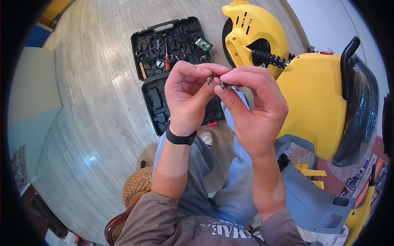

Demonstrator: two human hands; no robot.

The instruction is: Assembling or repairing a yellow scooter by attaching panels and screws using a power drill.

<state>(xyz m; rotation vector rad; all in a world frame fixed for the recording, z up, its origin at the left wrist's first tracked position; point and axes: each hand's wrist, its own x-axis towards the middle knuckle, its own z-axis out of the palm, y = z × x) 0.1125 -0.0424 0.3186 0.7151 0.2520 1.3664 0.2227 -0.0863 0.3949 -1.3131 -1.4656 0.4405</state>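
Observation:
My left hand (186,90) pinches a small dark metal part (209,80), perhaps a screw or bolt, between thumb and index finger. Close beside it, my right hand (256,106) pinches small metal pieces (225,86) that look like threaded fasteners; their exact shapes are too small to tell. The fingertips of both hands nearly meet at the centre of the view. Behind them on the floor lies an open black tool case (152,102), with a red-handled tool (167,61), cables and a green circuit board (202,44) in its upper half.
A yellow scooter body (312,98), fender (266,28) and black spring shock (266,58) stand to my right, with grey panels (308,205) below. My jeans-clad legs (230,188) are underneath my arms, beside a wicker seat (133,184). Wooden flooring (82,135) extends left.

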